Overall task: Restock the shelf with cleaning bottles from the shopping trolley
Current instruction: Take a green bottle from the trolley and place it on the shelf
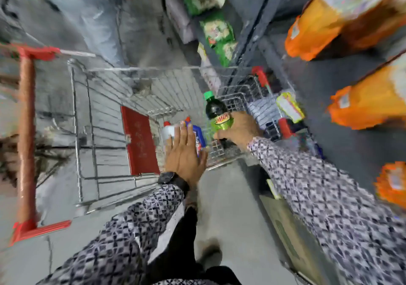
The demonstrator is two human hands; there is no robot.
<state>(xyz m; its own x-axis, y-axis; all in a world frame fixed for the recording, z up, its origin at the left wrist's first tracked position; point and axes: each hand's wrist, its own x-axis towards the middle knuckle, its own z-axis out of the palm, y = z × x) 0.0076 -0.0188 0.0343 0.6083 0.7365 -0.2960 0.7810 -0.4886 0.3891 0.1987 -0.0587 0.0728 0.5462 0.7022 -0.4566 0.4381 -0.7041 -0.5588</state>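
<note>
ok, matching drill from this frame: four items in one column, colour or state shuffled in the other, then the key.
Items:
1. dark bottle with green cap and green label
2. blue bottle with white label
3. metal wire shopping trolley's handle bar
4. orange packs on the right-hand shelf

States:
A. red plastic end pieces
B. under the left hand, flat fingers
C. blurred, untouched
D. in the right hand grip

Pairs: 1-D, 2-B, 3-A, 4-C
</note>
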